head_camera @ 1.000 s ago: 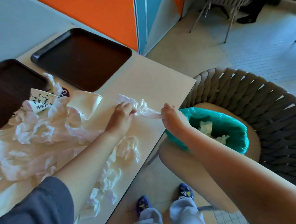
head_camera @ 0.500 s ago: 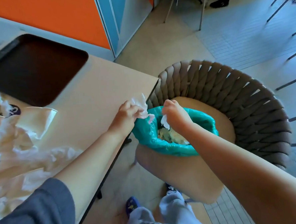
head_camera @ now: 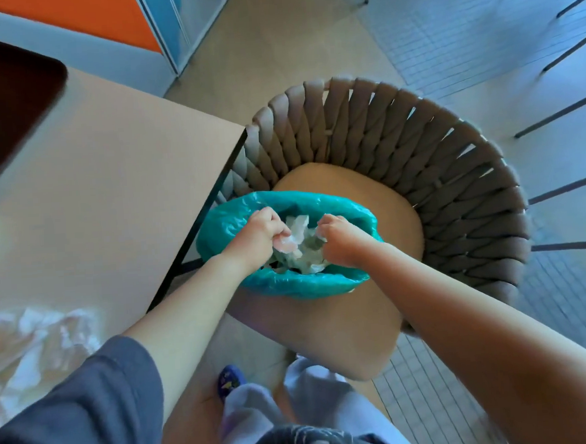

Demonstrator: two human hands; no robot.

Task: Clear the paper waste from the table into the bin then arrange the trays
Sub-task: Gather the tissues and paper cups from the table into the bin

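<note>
A bin lined with a teal bag stands on a chair seat beside the table's corner. Crumpled white paper lies inside it. Both of my hands are over the bin's mouth with fingers curled. My left hand pinches a bit of white paper at its fingertips. My right hand grips another scrap, mostly hidden under its knuckles. More paper waste lies blurred on the table at the lower left. One dark brown tray shows at the upper left, cut off by the frame's edge.
The bin sits on the tan cushion of a round woven chair pushed close to the table's corner. Behind are an orange and blue wall panel and tiled floor. My legs and a blue shoe are below.
Both hands have carried the white paper from the table's edge to over the bin's opening. My view has swung right, so most of the paper pile and the trays have left the frame.
</note>
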